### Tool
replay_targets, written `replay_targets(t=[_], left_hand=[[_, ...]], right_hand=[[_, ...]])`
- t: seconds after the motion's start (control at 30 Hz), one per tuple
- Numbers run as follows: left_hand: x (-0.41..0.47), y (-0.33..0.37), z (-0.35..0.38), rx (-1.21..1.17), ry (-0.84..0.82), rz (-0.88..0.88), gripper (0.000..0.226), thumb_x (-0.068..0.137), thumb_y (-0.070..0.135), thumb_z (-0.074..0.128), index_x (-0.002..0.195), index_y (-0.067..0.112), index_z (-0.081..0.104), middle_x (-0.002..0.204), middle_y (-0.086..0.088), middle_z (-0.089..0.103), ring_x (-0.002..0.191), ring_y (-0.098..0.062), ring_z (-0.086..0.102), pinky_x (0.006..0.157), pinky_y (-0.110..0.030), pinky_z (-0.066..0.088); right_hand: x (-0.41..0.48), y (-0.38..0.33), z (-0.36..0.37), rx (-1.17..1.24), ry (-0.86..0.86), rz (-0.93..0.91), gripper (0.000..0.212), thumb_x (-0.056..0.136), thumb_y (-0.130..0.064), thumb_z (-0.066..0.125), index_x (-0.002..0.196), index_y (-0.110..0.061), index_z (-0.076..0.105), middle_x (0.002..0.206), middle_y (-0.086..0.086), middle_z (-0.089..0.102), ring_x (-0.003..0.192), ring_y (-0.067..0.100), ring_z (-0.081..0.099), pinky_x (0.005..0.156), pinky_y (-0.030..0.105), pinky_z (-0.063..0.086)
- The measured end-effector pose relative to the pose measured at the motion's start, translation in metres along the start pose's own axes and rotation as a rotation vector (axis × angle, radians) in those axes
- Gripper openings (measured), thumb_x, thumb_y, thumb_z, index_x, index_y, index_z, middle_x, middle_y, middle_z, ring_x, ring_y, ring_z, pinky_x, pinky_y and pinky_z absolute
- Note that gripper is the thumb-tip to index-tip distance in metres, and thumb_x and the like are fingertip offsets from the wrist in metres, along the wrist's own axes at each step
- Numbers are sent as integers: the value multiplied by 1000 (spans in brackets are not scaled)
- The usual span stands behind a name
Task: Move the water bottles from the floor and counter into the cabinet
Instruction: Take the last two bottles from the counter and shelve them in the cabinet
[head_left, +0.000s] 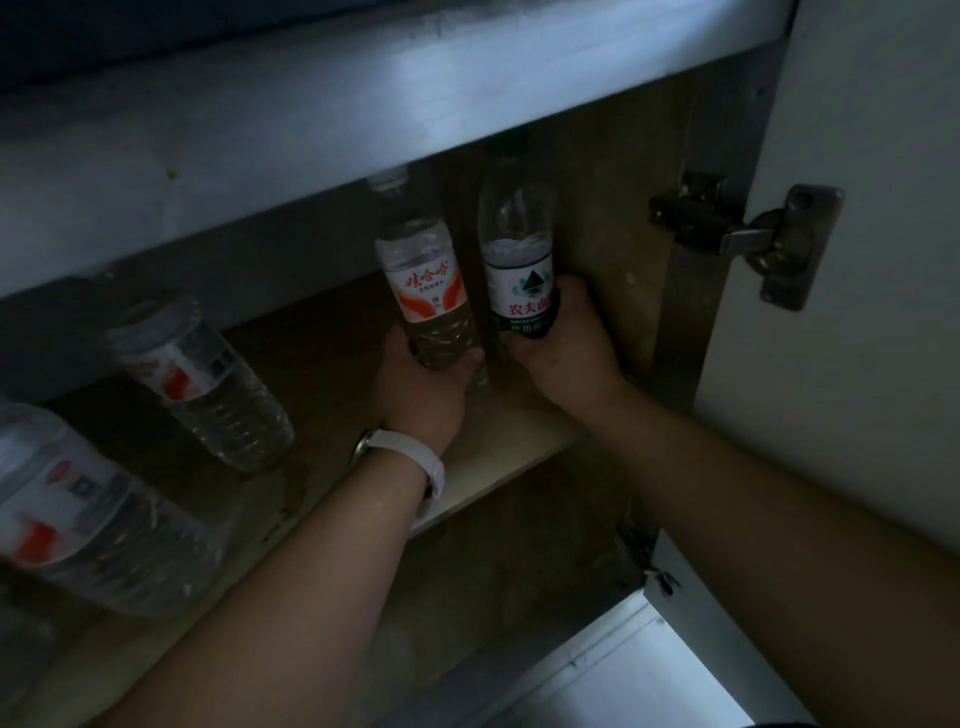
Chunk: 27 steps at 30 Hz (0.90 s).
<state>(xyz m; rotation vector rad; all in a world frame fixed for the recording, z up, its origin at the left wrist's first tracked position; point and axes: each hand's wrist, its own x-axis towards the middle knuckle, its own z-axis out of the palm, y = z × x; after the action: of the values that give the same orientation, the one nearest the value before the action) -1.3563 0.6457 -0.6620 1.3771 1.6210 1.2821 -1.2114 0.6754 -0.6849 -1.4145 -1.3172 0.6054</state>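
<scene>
Both arms reach into a dim cabinet. My left hand (423, 387), with a white watch on its wrist, grips the base of a clear water bottle with a red and white label (423, 280). My right hand (563, 343) holds the lower part of a water bottle with a green and white label (517, 260). The two bottles stand upright side by side at the right end of the brown cabinet shelf (332, 364), close to the right side wall. Two more red-labelled bottles stand on the shelf further left, one in the middle (208, 384) and one nearest me (88, 509).
The white cabinet door (852, 312) hangs open on the right, held by a metal hinge (748, 236). The grey countertop edge (260, 135) overhangs the opening. A lower compartment and a strip of pale floor (654, 670) lie below the shelf.
</scene>
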Motion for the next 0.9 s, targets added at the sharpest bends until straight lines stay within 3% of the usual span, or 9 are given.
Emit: replay_targets(t=[0.13, 0.2, 0.33, 0.43, 0.5, 0.63, 0.73, 0.83, 0.9], left_hand=[[-12, -1, -11, -1, -51, 10, 56, 89, 29, 76, 140, 36, 54, 135, 10, 63, 126, -16, 59, 108, -46, 47], [-24, -1, -20, -1, -60, 35, 59, 90, 32, 75, 143, 38, 50, 140, 13, 61, 128, -12, 57, 109, -46, 47], [-53, -6, -45, 13, -16, 71, 70, 90, 29, 75, 150, 38, 41, 140, 16, 57, 126, -5, 54, 96, -20, 45], [-67, -16, -69, 33, 50, 84, 62, 91, 23, 74, 146, 34, 48, 133, 17, 58, 121, -2, 55, 82, -2, 43], [-72, -20, -88, 68, 118, 132, 51, 91, 23, 74, 138, 33, 55, 129, 15, 62, 116, -1, 58, 81, -3, 45], [-88, -30, -127, 105, 243, 283, 30, 92, 21, 72, 118, 32, 63, 104, 16, 69, 97, 3, 65, 81, -11, 51], [-96, -36, -155, 194, 468, 478, 16, 94, 19, 66, 109, 27, 65, 98, 15, 68, 93, 5, 64, 82, -12, 50], [-98, -46, -178, 242, 721, 633, 16, 94, 16, 65, 107, 23, 60, 97, 0, 64, 87, -16, 64, 79, -26, 52], [-99, -50, -188, 228, 799, 616, 22, 91, 18, 68, 109, 24, 56, 101, -6, 60, 86, -17, 61, 76, -26, 52]], right_hand=[[-7, -6, -7, 2, -51, -2, 65, 84, -21, 75, 141, -18, 44, 142, 0, 53, 132, 16, 48, 103, 27, 41], [-17, -12, -9, 23, -31, -2, 62, 86, -24, 73, 141, -21, 45, 142, -2, 53, 131, 14, 49, 100, 24, 40], [-53, -30, -2, 9, 114, 14, 64, 85, -27, 72, 142, -26, 44, 142, -4, 44, 129, 10, 45, 98, 24, 39], [-85, -50, 14, -45, 87, -95, 61, 84, -28, 73, 139, -23, 46, 135, -6, 43, 124, 8, 43, 96, 25, 40], [-99, -65, 30, -75, -15, -162, 57, 85, -29, 71, 136, -25, 47, 129, -9, 44, 118, 9, 47, 94, 27, 44], [-109, -85, 71, -123, -258, -138, 62, 86, -34, 70, 141, -31, 41, 139, -8, 47, 124, 11, 48, 92, 26, 44], [-108, -101, 99, -69, -383, -150, 71, 83, -33, 74, 144, -27, 38, 141, -2, 47, 127, 16, 48, 100, 33, 46], [-103, -118, 127, -82, -416, -191, 76, 80, -32, 77, 144, -23, 38, 142, 3, 47, 127, 20, 48, 99, 30, 43], [-100, -127, 143, -76, -412, -209, 73, 79, -31, 77, 140, -19, 40, 139, 6, 49, 127, 23, 49, 97, 29, 41]])
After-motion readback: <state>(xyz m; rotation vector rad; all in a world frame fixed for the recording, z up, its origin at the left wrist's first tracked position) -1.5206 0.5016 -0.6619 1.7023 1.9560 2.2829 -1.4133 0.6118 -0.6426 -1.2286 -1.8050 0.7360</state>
